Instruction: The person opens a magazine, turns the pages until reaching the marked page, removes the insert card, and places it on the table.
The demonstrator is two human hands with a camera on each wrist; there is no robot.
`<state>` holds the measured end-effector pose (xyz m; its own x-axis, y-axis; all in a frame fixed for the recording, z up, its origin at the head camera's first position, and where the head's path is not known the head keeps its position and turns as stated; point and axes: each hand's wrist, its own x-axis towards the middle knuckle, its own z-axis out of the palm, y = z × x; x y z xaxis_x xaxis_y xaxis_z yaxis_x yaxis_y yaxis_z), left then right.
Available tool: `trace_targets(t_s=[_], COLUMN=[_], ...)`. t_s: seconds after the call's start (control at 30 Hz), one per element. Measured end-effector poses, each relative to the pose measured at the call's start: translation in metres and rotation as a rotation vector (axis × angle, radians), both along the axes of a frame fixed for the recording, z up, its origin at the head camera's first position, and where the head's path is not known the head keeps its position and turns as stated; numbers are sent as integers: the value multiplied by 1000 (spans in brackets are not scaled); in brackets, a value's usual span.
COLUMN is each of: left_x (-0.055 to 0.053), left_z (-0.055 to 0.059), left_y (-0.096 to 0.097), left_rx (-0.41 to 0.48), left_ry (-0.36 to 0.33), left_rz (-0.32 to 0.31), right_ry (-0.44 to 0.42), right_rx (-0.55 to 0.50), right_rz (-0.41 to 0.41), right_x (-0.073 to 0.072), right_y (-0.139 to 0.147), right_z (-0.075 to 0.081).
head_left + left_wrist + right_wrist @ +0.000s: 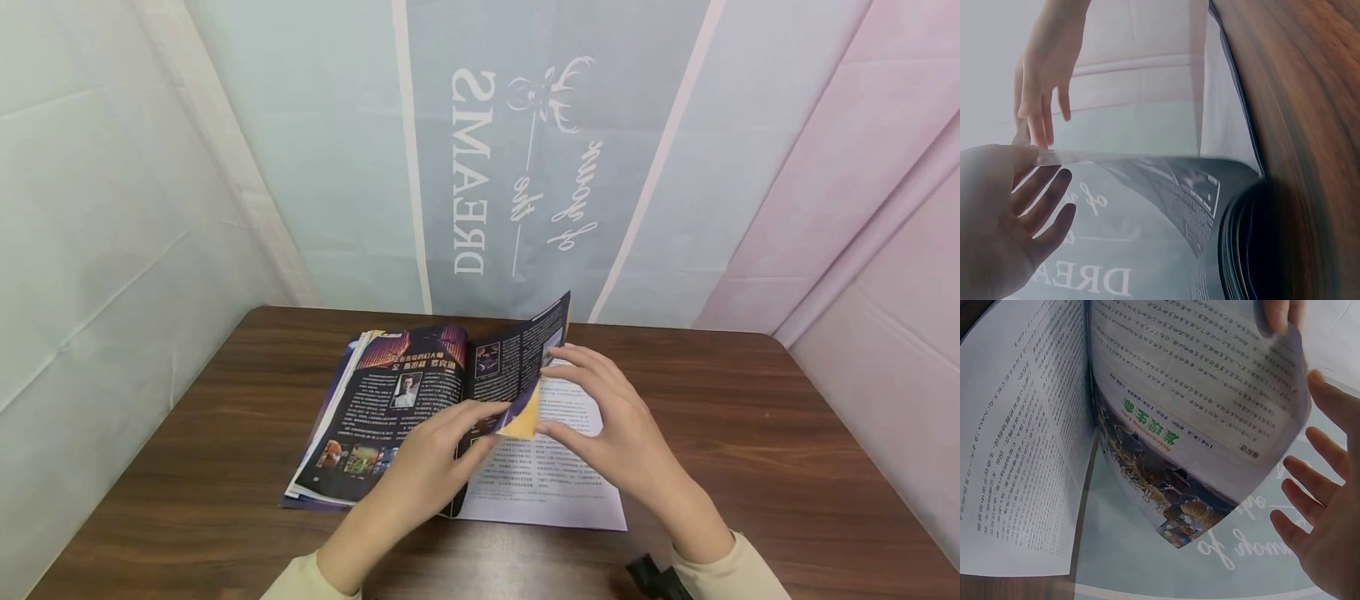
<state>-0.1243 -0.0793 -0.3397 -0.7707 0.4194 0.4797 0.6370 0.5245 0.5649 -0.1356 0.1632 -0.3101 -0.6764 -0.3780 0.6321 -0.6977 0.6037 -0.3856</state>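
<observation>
A magazine (425, 400) lies spread on the table, with dark printed pages on its left side. One page (517, 364) stands lifted and curved between my hands. Thumb and forefinger of my left hand (442, 446) pinch that page at its near outer corner. My right hand (607, 417) is beside the page's outer edge, its fingers parted and gripping nothing. In the right wrist view the back of the lifted page (1191, 419) shows text and a colour picture, and the right hand's fingertips are close to its edge. Under it lies a white text page (540, 492).
The brown wooden table (757, 467) spreads out around the magazine. Behind it hangs a pale cloth (337, 167) with mirrored lettering, and more cloth covers both sides. A black object (656, 577) sits by the right sleeve.
</observation>
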Motion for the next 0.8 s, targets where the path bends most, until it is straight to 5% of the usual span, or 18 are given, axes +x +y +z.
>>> trace_targets(t_s=[0.2, 0.37, 0.8], left_x=[-1, 0, 3], left_z=[-4, -6, -13], left_y=[-12, -26, -69], left_rx=[-6, -19, -51], left_ry=[52, 5, -41], left_rz=[96, 212, 327], right_ry=[59, 66, -165], right_rx=[-40, -48, -13], right_rz=[30, 31, -37], right_x=[0, 0, 9], right_y=[4, 10, 31], right_z=[0, -5, -20])
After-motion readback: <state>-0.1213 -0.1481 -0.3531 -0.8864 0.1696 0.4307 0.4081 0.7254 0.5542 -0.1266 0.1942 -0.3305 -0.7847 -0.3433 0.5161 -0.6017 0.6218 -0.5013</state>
